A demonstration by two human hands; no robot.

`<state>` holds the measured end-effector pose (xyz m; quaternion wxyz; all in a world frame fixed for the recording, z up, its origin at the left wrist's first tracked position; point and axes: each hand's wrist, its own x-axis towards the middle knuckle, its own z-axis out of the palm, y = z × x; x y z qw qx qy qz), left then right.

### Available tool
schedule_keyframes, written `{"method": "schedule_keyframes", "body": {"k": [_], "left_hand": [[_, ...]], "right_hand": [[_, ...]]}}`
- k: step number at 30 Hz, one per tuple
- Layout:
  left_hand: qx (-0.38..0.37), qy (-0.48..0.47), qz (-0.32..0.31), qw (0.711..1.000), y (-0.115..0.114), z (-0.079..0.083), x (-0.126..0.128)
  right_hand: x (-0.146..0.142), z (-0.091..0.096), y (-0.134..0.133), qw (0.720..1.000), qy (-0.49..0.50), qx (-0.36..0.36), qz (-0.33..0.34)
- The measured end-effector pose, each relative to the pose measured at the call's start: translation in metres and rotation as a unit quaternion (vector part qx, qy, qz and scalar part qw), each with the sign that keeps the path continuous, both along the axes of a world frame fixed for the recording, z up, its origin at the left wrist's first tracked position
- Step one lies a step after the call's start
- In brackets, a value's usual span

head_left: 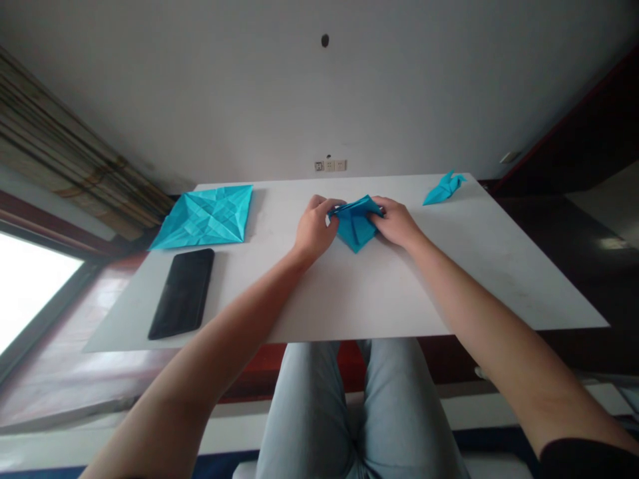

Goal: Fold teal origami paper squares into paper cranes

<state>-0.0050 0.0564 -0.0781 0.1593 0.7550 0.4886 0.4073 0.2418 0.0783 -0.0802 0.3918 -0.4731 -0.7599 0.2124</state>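
Note:
A partly folded piece of blue origami paper [357,226] is held between my two hands over the middle of the white table [344,299]. My left hand [318,226] pinches its left corner, thumb and fingers closed on the layered edge. On the opposite side, my right hand [397,221] grips the right corner, with some fingers hidden behind the paper. The lower point of the paper faces me, and folded layers show along its top edge.
A creased blue sheet [210,216] lies flat at the back left. In front of it is a black smartphone [183,293]. A folded blue origami figure [444,189] stands at the back right. Behind the table rises a wall with sockets [330,165].

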Motion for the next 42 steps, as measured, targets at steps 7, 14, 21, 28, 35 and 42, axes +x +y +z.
{"method": "schedule_keyframes", "body": {"k": [7,14,21,28,35,42], "left_hand": [[0.038,0.063,-0.034,0.997,-0.005,0.016,-0.005],[-0.05,0.128,-0.057,0.989,-0.006,0.02,-0.008],[-0.059,0.187,-0.031,0.98,-0.012,0.019,-0.005],[-0.103,0.271,-0.108,0.951,-0.012,0.007,-0.007],[-0.117,0.282,-0.061,0.95,-0.003,-0.006,-0.019],[-0.074,0.265,-0.051,0.96,0.001,-0.001,-0.024]], "right_hand": [[0.01,-0.001,0.001,0.995,-0.065,0.029,0.072],[0.033,-0.001,0.011,0.993,-0.096,0.034,0.064],[0.039,0.001,0.013,0.985,-0.147,0.019,0.084],[0.033,-0.008,0.008,0.982,-0.175,0.041,0.055],[0.036,-0.016,0.01,0.976,-0.215,0.026,0.029],[0.029,-0.014,0.006,0.976,-0.213,0.024,0.049]]}}
